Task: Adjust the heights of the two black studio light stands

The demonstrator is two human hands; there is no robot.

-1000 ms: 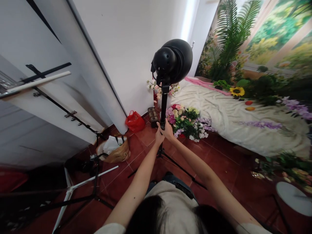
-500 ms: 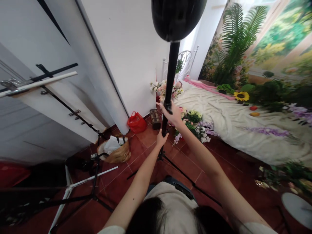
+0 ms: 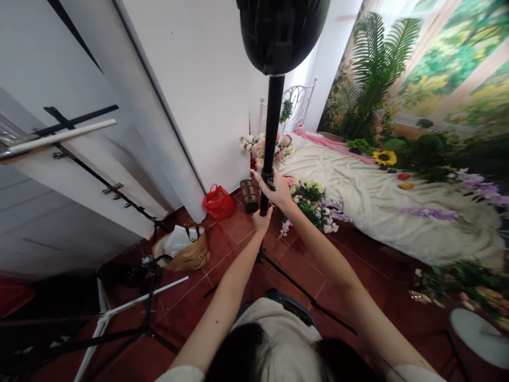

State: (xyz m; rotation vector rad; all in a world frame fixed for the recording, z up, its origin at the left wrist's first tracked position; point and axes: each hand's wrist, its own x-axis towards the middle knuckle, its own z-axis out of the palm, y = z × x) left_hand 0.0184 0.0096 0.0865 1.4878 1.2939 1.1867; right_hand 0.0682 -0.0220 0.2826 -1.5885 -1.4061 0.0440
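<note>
Black pole (image 3: 273, 122) stands upright before me: right hand (image 3: 280, 192) wrapped round its collar (image 3: 268, 174), left hand (image 3: 262, 219) clasping just below.

A second ago the black lamp (image 3: 284, 37) was whole in the upper middle of the frame; now it has risen until the top edge cuts it off, and its rounded housing faces the view. A longer stretch of the black pole (image 3: 273, 122) shows beneath it. The hands, then pressed together, have parted: the right hand (image 3: 280, 192) has moved up to the collar, while the left hand (image 3: 262, 219) grips lower down. The white headboard (image 3: 306, 103) and its green leaves (image 3: 286, 110), hidden then, have come into view. The right hand now covers some of the floor flowers (image 3: 312, 190).
</note>
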